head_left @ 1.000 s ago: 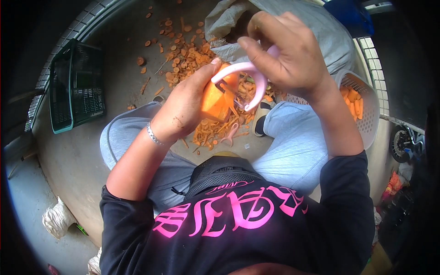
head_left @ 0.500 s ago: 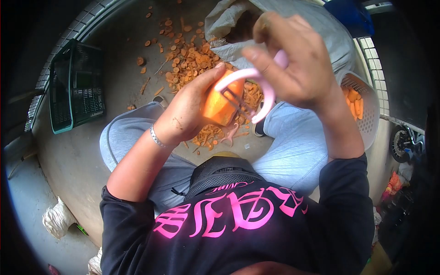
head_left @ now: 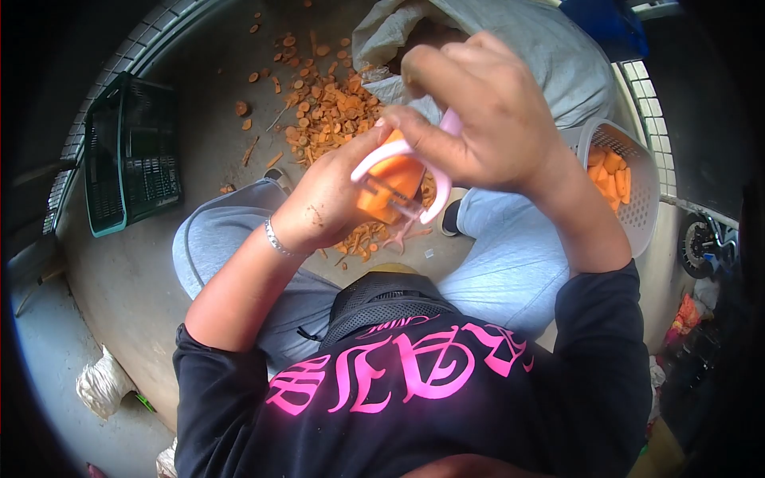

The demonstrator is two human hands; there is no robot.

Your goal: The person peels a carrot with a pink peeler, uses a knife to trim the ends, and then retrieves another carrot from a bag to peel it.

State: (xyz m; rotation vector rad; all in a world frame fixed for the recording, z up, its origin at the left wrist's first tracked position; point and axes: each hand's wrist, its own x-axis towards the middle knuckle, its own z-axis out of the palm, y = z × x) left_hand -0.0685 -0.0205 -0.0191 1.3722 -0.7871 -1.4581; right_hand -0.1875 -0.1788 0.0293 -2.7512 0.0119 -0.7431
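My left hand (head_left: pixel 323 191) is wrapped around a thick orange carrot piece (head_left: pixel 396 174), held up over my lap. A pink Y-shaped peeler (head_left: pixel 440 191) is gripped by its handle in my right hand (head_left: pixel 486 119). Its forked head straddles the carrot, with the metal blade across the lower part. The right thumb reaches close to the left fingertips at the top of the carrot. Most of the peeler's handle is hidden by the right fingers. Below the hands, between my feet, lie thin orange peelings (head_left: pixel 362 239).
A heap of carrot slices and scraps (head_left: pixel 331 107) covers the floor ahead. Behind it slumps a large grey-white sack (head_left: pixel 534 80), open at one end. A pale perforated basket (head_left: pixel 644 179) at right holds peeled carrot pieces (head_left: pixel 612 177). A dark green crate (head_left: pixel 131 159) stands at left.
My right hand has come left and slightly down, bringing the peeler's head lower across the carrot. The left hand stays nearly in place, still holding the carrot.
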